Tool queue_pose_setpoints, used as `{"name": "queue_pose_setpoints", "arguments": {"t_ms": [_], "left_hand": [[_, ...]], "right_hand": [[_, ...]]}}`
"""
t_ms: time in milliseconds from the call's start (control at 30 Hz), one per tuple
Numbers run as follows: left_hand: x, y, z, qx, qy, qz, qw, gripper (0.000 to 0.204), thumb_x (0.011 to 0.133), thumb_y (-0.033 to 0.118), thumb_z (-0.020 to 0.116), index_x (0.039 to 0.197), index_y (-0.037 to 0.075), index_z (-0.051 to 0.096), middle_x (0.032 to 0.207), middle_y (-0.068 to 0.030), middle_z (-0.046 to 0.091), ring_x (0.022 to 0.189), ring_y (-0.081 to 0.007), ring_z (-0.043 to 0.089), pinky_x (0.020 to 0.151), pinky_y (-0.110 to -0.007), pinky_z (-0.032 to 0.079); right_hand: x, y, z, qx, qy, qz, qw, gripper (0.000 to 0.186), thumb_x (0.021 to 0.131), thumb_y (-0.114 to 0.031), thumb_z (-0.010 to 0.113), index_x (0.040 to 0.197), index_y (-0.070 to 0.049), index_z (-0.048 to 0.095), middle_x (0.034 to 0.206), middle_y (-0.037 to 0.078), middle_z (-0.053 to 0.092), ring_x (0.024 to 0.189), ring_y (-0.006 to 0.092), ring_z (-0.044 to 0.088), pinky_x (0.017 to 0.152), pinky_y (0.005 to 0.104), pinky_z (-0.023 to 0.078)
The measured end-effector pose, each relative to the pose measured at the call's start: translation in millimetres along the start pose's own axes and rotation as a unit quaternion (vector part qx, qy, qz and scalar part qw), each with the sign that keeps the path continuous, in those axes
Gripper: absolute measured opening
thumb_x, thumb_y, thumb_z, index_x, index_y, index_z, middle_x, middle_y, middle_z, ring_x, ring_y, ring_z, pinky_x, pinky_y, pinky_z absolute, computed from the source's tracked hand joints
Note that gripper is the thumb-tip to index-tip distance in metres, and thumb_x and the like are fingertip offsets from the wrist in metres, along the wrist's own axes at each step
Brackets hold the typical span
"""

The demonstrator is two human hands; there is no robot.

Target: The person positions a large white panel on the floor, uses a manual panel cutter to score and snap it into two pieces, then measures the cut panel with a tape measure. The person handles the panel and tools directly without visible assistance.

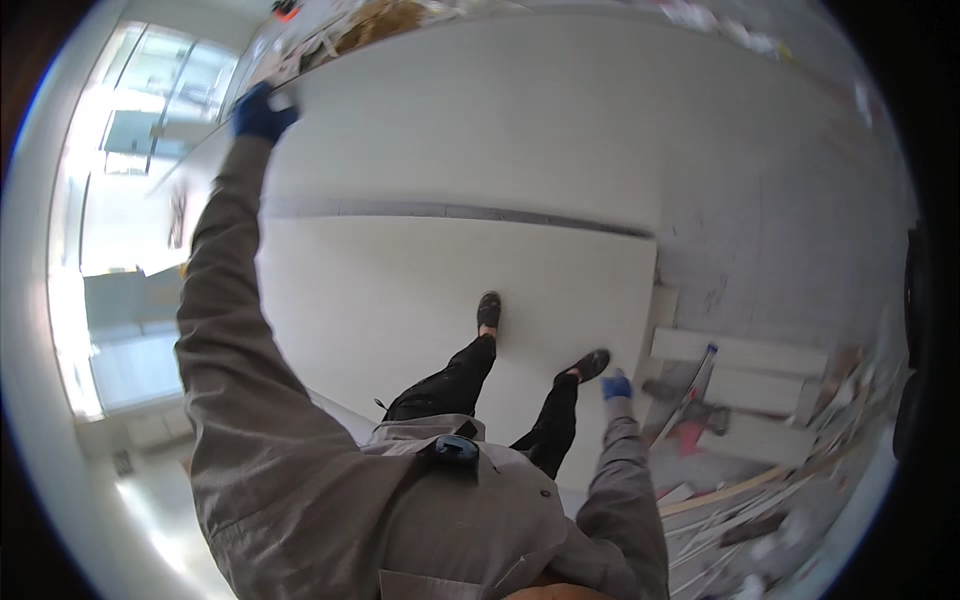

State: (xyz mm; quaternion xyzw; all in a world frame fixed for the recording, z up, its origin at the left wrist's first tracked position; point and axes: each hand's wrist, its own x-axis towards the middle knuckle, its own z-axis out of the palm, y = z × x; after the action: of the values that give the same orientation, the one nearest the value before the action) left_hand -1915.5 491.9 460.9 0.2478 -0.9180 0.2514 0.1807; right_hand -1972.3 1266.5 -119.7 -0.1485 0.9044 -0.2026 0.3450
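My left hand (264, 114), in a blue glove, reaches far out at the upper left. Its fingers are closed round the edge of a large white board (480, 110), near that board's left corner. The board spans the upper middle of the view, beyond my feet. My right hand (617, 384), also blue-gloved, hangs low at my right side near my right shoe. It appears apart from the board; its fingers are small and blurred, so their pose is unclear.
I stand on a second white board (380, 290), with a dark gap between it and the far one. At right lie pale strips (740, 350), a long thin tool with a blue end (697, 385) and mixed scraps (770, 520). Debris (385, 22) lines the far side; windows (165, 85) are left.
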Motion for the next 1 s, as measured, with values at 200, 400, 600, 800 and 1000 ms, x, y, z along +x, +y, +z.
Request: {"name": "queue_pose_setpoints", "arguments": {"t_ms": [200, 400, 600, 800, 1000], "left_hand": [[7.2, -120.0, 26.1, -0.085, 0.077, -0.044, 0.992, 0.022, 0.07, 0.023, 0.071, 0.087, 0.011, 0.064, 0.08, -0.0139, 0.065, 0.078, -0.0374, 0.063, 0.07, -0.047, 0.048], [-6.7, -218.0, 79.5, -0.163, 0.128, -0.149, 0.967, 0.011, 0.084, 0.021, 0.059, 0.092, 0.015, 0.064, 0.091, -0.0097, 0.064, 0.089, -0.0285, 0.062, 0.083, -0.044, 0.045], [11.5, -270.1, 157.9, -0.472, 0.056, -0.031, 0.879, 0.043, 0.096, 0.041, 0.054, 0.129, 0.013, 0.053, 0.13, -0.0126, 0.053, 0.122, -0.0271, 0.049, 0.107, -0.041, 0.035], [-98.3, -448.8, 152.4, -0.411, 0.176, 0.155, 0.881, 0.022, 0.08, 0.019, 0.056, 0.1, 0.009, 0.061, 0.101, -0.0128, 0.062, 0.105, -0.0324, 0.059, 0.098, -0.048, 0.046], [-166.9, -866.9, 237.5, -0.159, 0.031, -0.104, 0.981, 0.04, 0.08, 0.014, 0.063, 0.12, 0.01, 0.061, 0.122, -0.0146, 0.061, 0.117, -0.0305, 0.056, 0.105, -0.046, 0.041]], "right_hand": [[-57.3, -574.4, -107.4, 0.281, -0.068, -0.309, 0.906, 0.046, 0.091, -0.014, 0.065, 0.133, 0.004, 0.055, 0.12, 0.018, 0.065, 0.102, 0.0218, 0.066, 0.089, 0.0325, 0.052], [-154.5, -1052.2, -170.1, 0.103, 0.156, -0.631, 0.753, 0.049, 0.091, -0.009, 0.067, 0.134, 0.007, 0.052, 0.125, 0.022, 0.062, 0.109, 0.0298, 0.062, 0.096, 0.0376, 0.049], [-103.2, -1379.6, -20.5, -0.292, 0.128, -0.692, 0.647, 0.081, 0.076, -0.041, 0.077, 0.136, 0.006, 0.049, 0.123, 0.029, 0.061, 0.113, 0.0422, 0.06, 0.096, 0.0462, 0.048], [-15.3, -1466.4, 54.9, -0.27, -0.025, -0.636, 0.723, 0.066, 0.077, -0.035, 0.076, 0.125, 0.006, 0.056, 0.097, 0.027, 0.069, 0.091, 0.0409, 0.068, 0.079, 0.0472, 0.054], [0.6, -1497.8, 57.0, -0.306, -0.058, -0.594, 0.742, 0.05, 0.081, -0.033, 0.071, 0.111, 0.006, 0.065, 0.085, 0.025, 0.068, 0.081, 0.0407, 0.067, 0.074, 0.0474, 0.053]]}}
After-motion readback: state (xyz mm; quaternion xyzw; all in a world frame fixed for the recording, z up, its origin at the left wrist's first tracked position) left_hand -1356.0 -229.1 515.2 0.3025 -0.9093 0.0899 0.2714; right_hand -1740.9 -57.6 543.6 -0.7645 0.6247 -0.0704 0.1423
